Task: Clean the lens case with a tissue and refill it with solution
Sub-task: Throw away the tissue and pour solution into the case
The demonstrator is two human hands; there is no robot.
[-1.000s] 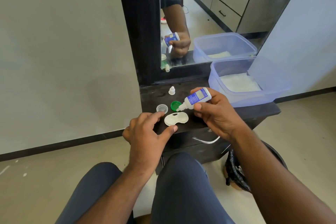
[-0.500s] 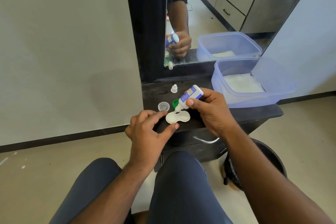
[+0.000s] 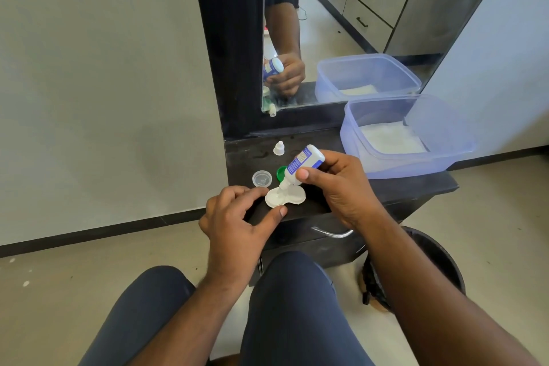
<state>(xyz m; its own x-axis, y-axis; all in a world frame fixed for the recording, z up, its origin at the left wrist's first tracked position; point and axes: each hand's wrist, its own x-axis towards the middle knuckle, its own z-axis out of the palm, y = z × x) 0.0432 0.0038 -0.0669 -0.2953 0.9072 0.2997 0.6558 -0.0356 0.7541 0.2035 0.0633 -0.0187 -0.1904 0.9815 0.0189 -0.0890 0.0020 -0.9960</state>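
Head view, only cam. Lens case [image 3: 285,197], white, two-well, lies flat near front edge of dark dresser top [image 3: 350,187]. Left hand [image 3: 237,221] steadies it: forefinger tip at case's left rim, thumb tip at its front edge, so case is pinched betw. the two; remaining fingers curled loosely behind. Right hand [image 3: 338,184] grips solution bottle [image 3: 301,165], white w/ blue label, thumb across the body and fingers wrapped round the far side. Bottle tilted nozzle-down toward the left, tip directly over left well of the case, touching or just above it; cannot tell which. Whether liquid is leaving the nozzle: cannot tell. Clear round cap [image 3: 262,179] sits on top just behind-left of case; green cap [image 3: 280,173] beside it, partly hidden by the bottle. Small white bottle cap [image 3: 279,148] stands upright further back, apart from the rest. Translucent blue tub [image 3: 395,163] at right rear of top, w/ white tissue [image 3: 389,140] lying flat inside. Mirror [image 3: 341,24] behind shows right hand and bottle reflected. Dark bin [image 3: 439,261] on floor right of dresser, beside right forearm. Person's knees in dark trousers at bottom of frame.
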